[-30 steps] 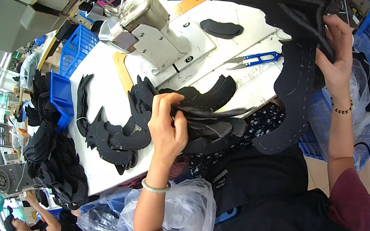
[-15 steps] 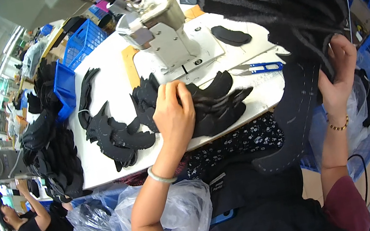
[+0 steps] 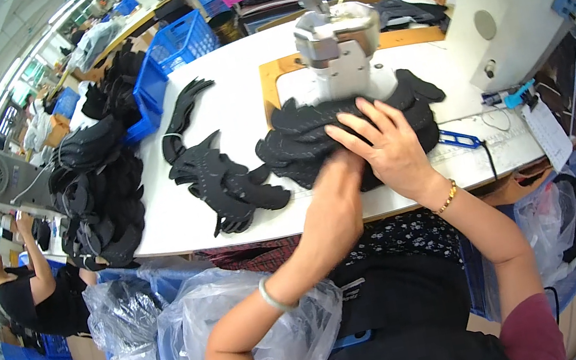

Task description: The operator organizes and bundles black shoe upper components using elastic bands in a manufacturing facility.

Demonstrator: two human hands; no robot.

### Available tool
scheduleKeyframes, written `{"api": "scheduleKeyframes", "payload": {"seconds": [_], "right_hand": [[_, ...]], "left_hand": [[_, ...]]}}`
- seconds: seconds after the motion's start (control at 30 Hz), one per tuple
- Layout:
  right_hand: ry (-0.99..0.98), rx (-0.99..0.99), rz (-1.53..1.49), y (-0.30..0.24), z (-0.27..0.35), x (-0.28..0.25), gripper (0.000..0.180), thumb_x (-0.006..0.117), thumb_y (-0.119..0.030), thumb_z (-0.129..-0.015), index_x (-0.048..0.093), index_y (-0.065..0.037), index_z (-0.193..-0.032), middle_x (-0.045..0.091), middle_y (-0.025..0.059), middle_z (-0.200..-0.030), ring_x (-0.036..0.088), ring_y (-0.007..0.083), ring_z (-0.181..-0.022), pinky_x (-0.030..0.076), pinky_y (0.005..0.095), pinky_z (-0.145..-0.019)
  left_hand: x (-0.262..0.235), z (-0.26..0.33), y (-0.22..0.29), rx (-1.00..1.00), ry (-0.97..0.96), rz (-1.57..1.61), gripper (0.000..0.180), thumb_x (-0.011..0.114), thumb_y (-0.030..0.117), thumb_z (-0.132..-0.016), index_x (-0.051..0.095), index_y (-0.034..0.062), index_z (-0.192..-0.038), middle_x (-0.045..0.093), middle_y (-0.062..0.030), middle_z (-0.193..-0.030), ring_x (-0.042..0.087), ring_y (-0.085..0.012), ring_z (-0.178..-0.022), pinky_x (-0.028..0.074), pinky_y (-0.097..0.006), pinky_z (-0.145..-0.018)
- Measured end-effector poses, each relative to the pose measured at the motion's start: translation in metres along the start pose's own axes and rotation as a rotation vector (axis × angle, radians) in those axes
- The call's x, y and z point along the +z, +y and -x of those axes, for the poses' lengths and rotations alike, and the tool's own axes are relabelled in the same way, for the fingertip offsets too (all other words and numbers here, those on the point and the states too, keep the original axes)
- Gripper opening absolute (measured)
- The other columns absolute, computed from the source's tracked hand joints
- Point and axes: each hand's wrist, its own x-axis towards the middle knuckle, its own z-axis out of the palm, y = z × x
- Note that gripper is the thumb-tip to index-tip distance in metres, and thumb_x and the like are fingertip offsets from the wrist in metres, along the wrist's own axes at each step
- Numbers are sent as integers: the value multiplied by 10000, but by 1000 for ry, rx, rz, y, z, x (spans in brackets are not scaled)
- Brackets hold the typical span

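On the white worktable a heap of curved black fabric pieces [image 3: 296,136], some with pale stitch lines, lies right in front of me. My right hand [image 3: 395,153] rests on top of the heap with its fingers apart. Beside it, at the heap's near edge, is my left hand [image 3: 335,206], its fingers blurred and partly hidden, so its grip does not show. A metal post of a sewing machine [image 3: 340,63] stands just behind the heap. More black pieces [image 3: 219,184] lie to the left, and a tied bundle [image 3: 178,122] is behind them.
Blue-handled thread snips [image 3: 460,139] lie right of the heap. The machine's white body [image 3: 503,3] rises at the right. Blue crates [image 3: 182,40] and hanging black pieces [image 3: 104,205] line the left. Clear plastic bags [image 3: 255,340] sit below the table edge. Another person [image 3: 38,293] works at far left.
My right hand has come in from the right onto the heap, and the large black pieces it held up are no longer raised. My left hand has moved right and nearer. The view has shifted.
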Motion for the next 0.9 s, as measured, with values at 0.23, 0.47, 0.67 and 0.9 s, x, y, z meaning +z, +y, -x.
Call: {"api": "scheduleKeyframes", "payload": {"seconds": [0.23,0.47,0.67,0.9], "right_hand": [[-75,-33,-191,-1,-14,-12,512,599,-14,-680,565,-120,-1179,510,93,-1158,471,278,-1162,352,435,-996],[-79,61,-1013,-85,-63,-16,363,591,-94,-826,502,30,-1155,498,206,-1130,522,377,-1035,441,398,-894],[-581,296,-873,-130,-110,78,597,444,-447,-915,406,47,-1248,520,295,-1032,556,433,-918,433,511,-806],[-141,40,-615,-135,-60,15,824,677,-377,-751,287,-58,-1402,389,279,-1285,500,392,-1024,390,474,-889]], "left_hand": [[-114,48,-39,-444,380,-160,135,604,118,-802,599,-15,-784,594,-134,-750,596,-293,-693,479,-360,-629],[-130,75,-145,-1169,98,417,829,395,667,-865,640,-97,-654,605,-200,-582,621,-259,-532,516,-333,-564],[-107,56,-118,-1244,298,878,540,510,454,-924,589,-80,-906,585,-60,-662,585,-126,-514,483,-227,-425],[-86,67,-72,-989,637,1312,360,461,203,-960,447,-25,-1238,551,-140,-1184,587,-206,-1040,514,-304,-841]]}}
